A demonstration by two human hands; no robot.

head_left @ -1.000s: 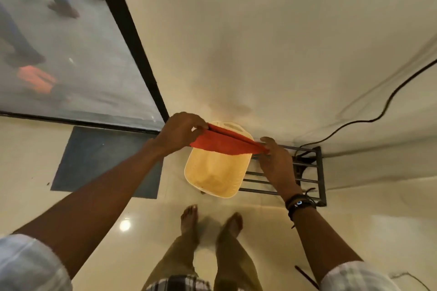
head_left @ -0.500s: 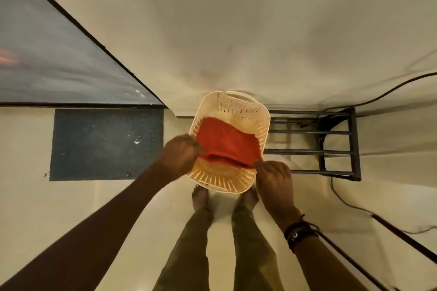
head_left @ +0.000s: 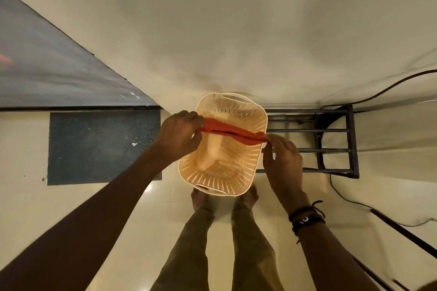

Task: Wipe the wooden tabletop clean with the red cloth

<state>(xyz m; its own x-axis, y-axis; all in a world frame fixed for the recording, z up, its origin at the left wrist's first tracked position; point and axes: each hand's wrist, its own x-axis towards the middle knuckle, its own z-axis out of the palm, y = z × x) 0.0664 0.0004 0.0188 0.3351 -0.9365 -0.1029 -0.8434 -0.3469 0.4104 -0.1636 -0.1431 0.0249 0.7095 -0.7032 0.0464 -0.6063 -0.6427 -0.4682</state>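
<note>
The red cloth [head_left: 233,132] is folded into a narrow band and stretched across the top of a cream perforated plastic basket [head_left: 222,178]. My left hand [head_left: 177,136] grips the cloth's left end above the basket's left rim. My right hand [head_left: 282,160] pinches the right end just past the right rim. The basket stands on the floor in front of my bare feet and looks empty under the cloth. No wooden tabletop is in view.
A dark metal rack [head_left: 331,144] stands right of the basket against the pale wall. A black cable [head_left: 390,85] runs along the wall and another lies on the floor at right. A dark blue mat [head_left: 99,146] lies at left below a glass panel [head_left: 47,73].
The cloth hung open and wide between my hands half a second ago; now it is gathered into a thin band, pulled taut higher over the basket. The camera has tilted further down.
</note>
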